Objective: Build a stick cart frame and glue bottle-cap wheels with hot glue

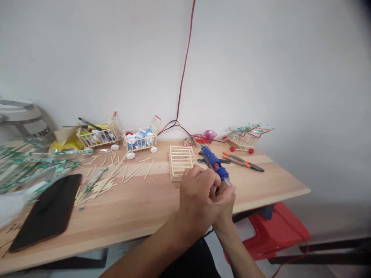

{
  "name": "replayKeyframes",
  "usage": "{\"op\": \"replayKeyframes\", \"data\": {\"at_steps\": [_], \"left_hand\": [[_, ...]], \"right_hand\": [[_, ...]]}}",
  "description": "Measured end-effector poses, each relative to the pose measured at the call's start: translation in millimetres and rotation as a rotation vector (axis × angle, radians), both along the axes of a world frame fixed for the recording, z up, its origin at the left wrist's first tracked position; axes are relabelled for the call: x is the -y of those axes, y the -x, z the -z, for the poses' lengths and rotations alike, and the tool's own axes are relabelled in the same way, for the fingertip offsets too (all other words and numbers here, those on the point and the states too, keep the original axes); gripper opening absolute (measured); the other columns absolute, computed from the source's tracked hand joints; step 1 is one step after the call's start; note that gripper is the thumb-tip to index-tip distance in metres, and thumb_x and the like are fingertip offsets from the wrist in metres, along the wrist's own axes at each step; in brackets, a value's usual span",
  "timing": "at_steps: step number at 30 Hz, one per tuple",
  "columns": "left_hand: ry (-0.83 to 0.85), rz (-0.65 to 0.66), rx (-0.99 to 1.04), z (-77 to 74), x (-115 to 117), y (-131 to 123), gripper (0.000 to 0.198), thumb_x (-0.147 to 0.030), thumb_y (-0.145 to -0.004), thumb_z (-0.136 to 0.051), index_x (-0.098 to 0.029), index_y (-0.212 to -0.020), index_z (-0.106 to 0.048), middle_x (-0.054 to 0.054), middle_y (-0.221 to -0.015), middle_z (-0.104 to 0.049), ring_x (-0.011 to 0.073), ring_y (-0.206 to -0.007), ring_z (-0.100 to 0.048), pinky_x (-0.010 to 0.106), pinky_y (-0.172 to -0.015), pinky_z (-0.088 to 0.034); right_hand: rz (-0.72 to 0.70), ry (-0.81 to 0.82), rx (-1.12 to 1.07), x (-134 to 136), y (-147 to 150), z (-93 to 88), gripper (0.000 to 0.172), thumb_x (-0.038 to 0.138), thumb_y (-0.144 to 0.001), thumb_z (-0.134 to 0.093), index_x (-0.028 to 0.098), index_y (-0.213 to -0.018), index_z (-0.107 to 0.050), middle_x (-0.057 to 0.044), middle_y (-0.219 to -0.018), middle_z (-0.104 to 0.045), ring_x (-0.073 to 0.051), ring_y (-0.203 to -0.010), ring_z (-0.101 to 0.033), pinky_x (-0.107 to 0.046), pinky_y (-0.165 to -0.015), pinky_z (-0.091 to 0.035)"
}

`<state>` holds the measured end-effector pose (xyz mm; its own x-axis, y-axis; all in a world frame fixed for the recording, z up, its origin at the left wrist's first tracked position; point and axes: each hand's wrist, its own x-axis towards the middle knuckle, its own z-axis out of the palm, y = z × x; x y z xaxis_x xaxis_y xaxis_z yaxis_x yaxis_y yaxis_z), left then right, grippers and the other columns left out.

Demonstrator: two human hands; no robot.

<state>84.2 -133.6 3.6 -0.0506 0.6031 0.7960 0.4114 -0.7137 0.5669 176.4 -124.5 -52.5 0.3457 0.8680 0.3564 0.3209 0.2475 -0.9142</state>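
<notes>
Wooden tabletop (139, 216) under everything, far left a grey-and-white appliance (24, 119) by the wall, partly cut off, then a clear plastic bag (27, 162) of green-printed strips, a dark tablet in a brown case (43, 212) lying flat near the front edge, and a yellow bag (68, 142) behind; loose wooden sticks (110, 179) scattered mid-table, stick-built cart (98, 133) with screwdrivers (87, 126) and bottle caps in it, second stick cart (140, 139) on white cap wheels holding more caps, unfinished stick frame (180, 162) just left of the blue hot glue gun (210, 160), which is held up over the table, tip pointing away, near the frame but not touching it; left hand (197, 199) curled closed around the gun's rear end, right hand (224, 204) pressed against it, fingers pinching there too, exact grip hidden; orange-handled pliers (243, 161) lie to the right, red-wheeled stick cart (243, 139) behind them, red stool (275, 231) below the table
</notes>
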Motion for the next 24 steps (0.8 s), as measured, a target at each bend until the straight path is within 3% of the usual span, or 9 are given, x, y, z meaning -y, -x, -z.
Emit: {"op": "replayKeyframes", "data": {"at_steps": [4, 9, 12, 16, 21, 24], "left_hand": [[0.054, -0.001, -0.036, 2.6, -1, 1, 0.029, -0.021, -0.075, -0.071, -0.021, -0.068, -0.043, -0.004, -0.061, -0.049, 0.0139, -0.065, -0.048, 0.03, -0.064, -0.04], [-0.04, 0.129, -0.115, -1.6, -3, 22, 0.014, -0.027, -0.084, -0.067, -0.021, -0.086, -0.055, -0.002, -0.067, -0.056, 0.0145, -0.068, -0.053, 0.029, -0.065, -0.044], [-0.002, 0.064, -0.111, -5.3, -11, 51, 0.014, -0.013, -0.086, -0.061, -0.02, -0.098, -0.059, 0.001, -0.084, -0.063, 0.0146, -0.081, -0.059, 0.028, -0.073, -0.048], [0.158, -0.009, -0.093, -6.6, -29, 92, 0.017, -0.008, -0.082, -0.065, -0.019, -0.095, -0.065, -0.002, -0.08, -0.066, 0.0126, -0.074, -0.061, 0.026, -0.071, -0.049], [0.273, -0.012, -0.154, -3.7, -50, 114, 0.008, -0.014, -0.082, -0.069, -0.018, -0.075, -0.068, -0.003, -0.071, -0.069, 0.0108, -0.065, -0.06, 0.023, -0.064, -0.046], [0.212, 0.0, -0.266, 2.0, -63, 114, 0.01, -0.017, -0.086, -0.067, -0.017, -0.077, -0.069, -0.002, -0.074, -0.071, 0.0126, -0.069, -0.062, 0.025, -0.067, -0.045]], "right_hand": [[0.019, 0.067, 0.015, 0, -3, -1.6, 0.038, 0.056, -0.087, -0.049, 0.021, -0.098, -0.06, 0.002, -0.062, -0.053, -0.018, -0.058, -0.051, -0.03, -0.054, -0.045], [0.132, 0.063, 0.066, 2, -25, -17.9, 0.036, 0.056, -0.082, -0.061, 0.021, -0.089, -0.056, 0.002, -0.067, -0.056, -0.017, -0.063, -0.051, -0.03, -0.06, -0.044], [0.013, 0.043, -0.175, 2, -45, -29.3, 0.036, 0.055, -0.084, -0.062, 0.021, -0.08, -0.051, 0.006, -0.06, -0.045, -0.011, -0.056, -0.043, -0.025, -0.053, -0.038], [-0.193, 0.056, -0.587, -2, -65, -34.4, 0.037, 0.045, -0.074, -0.078, 0.021, -0.081, -0.05, 0.009, -0.059, -0.031, -0.007, -0.05, -0.033, -0.018, -0.045, -0.028], [-0.156, 0.083, -0.572, -12, -74, -26.4, 0.041, 0.044, -0.067, -0.085, 0.022, -0.094, -0.063, 0.001, -0.08, -0.055, -0.009, -0.064, -0.05, -0.018, -0.05, -0.04], [-0.119, 0.041, -0.457, -20, -75, -20.3, 0.036, 0.047, -0.071, -0.081, 0.023, -0.094, -0.066, -0.003, -0.101, -0.062, -0.011, -0.072, -0.055, -0.021, -0.054, -0.044]]}}
